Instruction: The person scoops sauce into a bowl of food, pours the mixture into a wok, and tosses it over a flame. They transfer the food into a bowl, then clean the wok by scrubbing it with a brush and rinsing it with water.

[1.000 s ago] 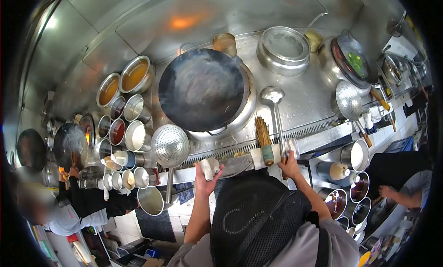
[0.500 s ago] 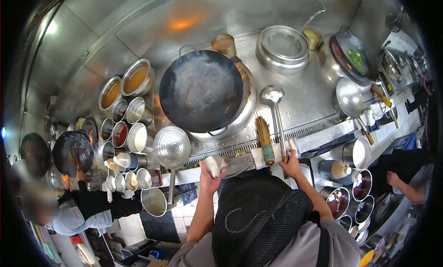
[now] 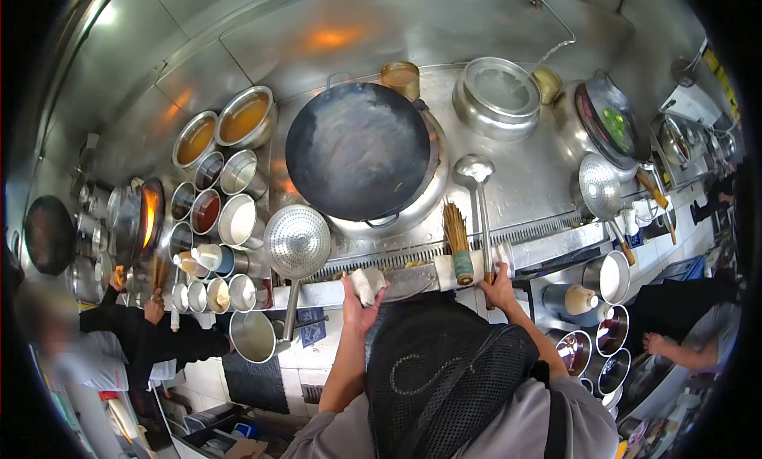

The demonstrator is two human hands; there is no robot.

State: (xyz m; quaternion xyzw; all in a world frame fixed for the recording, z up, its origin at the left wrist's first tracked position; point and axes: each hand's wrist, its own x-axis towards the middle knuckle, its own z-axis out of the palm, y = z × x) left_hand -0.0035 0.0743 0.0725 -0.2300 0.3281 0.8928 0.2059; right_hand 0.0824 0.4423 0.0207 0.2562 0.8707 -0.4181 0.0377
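Observation:
My left hand (image 3: 359, 310) is closed around a folded white cloth (image 3: 367, 284) at the front edge of the range. The fingers of my right hand (image 3: 498, 289) are wrapped round the handle end of a steel ladle (image 3: 475, 170), whose bowl rests on the steel surface. Just left of the ladle lies a bamboo wok brush (image 3: 456, 235) with a green band. A dark wok (image 3: 357, 153), hazy with smoke or steam, sits on the burner ahead of my hands. To the left of my left hand is a perforated strainer (image 3: 298, 241).
Metal pots of sauces (image 3: 206, 210) and bowls of orange liquid (image 3: 244, 119) stand at left. A lidded steel pot (image 3: 498, 98) is behind the ladle. Another strainer (image 3: 600, 185) lies at right. A co-worker (image 3: 131, 340) works left beside a flame (image 3: 150, 213); another person's arm (image 3: 683, 349) shows right.
The view has shifted slightly. My hands keep hold of the cloth and the ladle. At far left, an orange flame now shows by the co-worker, whose hands have moved.

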